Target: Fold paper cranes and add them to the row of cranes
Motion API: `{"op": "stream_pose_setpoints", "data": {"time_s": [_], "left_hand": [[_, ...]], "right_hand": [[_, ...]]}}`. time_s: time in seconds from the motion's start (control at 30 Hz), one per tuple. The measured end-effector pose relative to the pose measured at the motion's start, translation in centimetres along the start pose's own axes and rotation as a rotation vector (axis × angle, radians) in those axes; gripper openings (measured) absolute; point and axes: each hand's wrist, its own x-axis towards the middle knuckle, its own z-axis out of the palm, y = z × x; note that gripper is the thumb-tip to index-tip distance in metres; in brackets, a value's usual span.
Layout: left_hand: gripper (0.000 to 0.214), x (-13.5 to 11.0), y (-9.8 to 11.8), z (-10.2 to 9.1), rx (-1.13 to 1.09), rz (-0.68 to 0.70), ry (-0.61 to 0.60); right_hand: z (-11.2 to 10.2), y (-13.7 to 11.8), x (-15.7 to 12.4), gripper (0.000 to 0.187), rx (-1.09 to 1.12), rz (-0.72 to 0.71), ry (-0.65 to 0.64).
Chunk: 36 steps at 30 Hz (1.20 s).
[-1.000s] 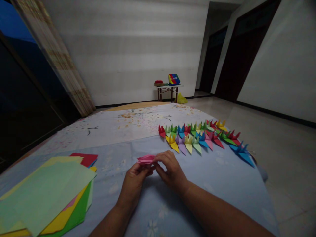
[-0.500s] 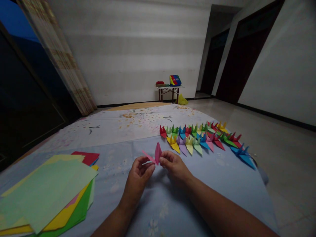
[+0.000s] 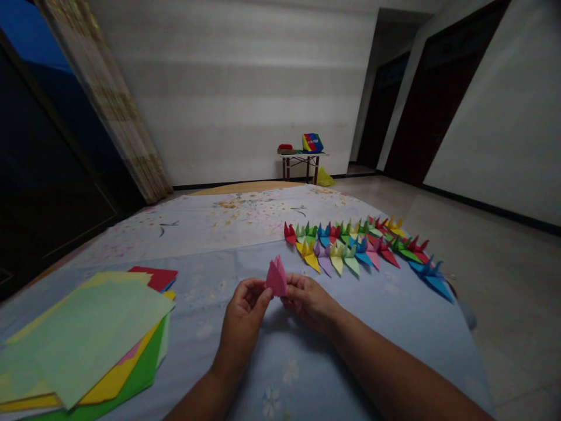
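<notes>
A pink folded paper (image 3: pixel 276 277), pointed at the top, is held upright just above the blue cloth. My left hand (image 3: pixel 246 304) pinches its lower left edge between thumb and fingers. On the other side, my right hand (image 3: pixel 309 298) grips the lower right edge, its fingertips partly hidden behind the paper. Beyond my right hand stand rows of finished paper cranes (image 3: pixel 336 257) in several colours. To the left of my left hand lies a fanned stack of coloured paper sheets (image 3: pixel 100 327), pale green on top.
A blue flowered cloth (image 3: pixel 210 351) covers the near table, with a white flowered cloth (image 3: pixel 197 219) behind it. Against the far wall a small table (image 3: pixel 302 155) carries a multicoloured box (image 3: pixel 312 142). A yellow bag (image 3: pixel 324 178) lies on the floor beside it.
The pink paper has turned: the strip sticking out to the left is now upright against the rest, showing a broader face. Both hands stay close together on it.
</notes>
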Motion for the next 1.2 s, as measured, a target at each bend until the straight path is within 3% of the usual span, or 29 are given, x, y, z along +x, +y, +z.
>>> {"op": "stream_pose_setpoints", "data": {"time_s": [0.27,0.47,0.7,1.03,1.2], "left_hand": [[0.034,-0.1,0.2,0.0,0.034,-0.037,0.057],[0.024,-0.1,0.0,-0.4,0.2,0.067,0.03],[0.027,-0.6,0.5,-0.5,0.502,0.253,0.001],[0.016,-0.3,0.2,-0.8,0.537,0.323,-0.009],[0.018,-0.3,0.1,-0.9,0.429,0.231,-0.03]], "right_hand": [[0.1,0.4,0.1,0.029,-0.04,0.038,0.092],[-0.1,0.9,0.5,0.022,-0.137,0.032,0.144],[0.0,0.7,0.5,0.025,-0.22,-0.036,0.229],[0.3,-0.1,0.1,0.031,-0.246,-0.062,0.22],[0.7,-0.4,0.0,0.03,-0.244,-0.049,0.213]]}}
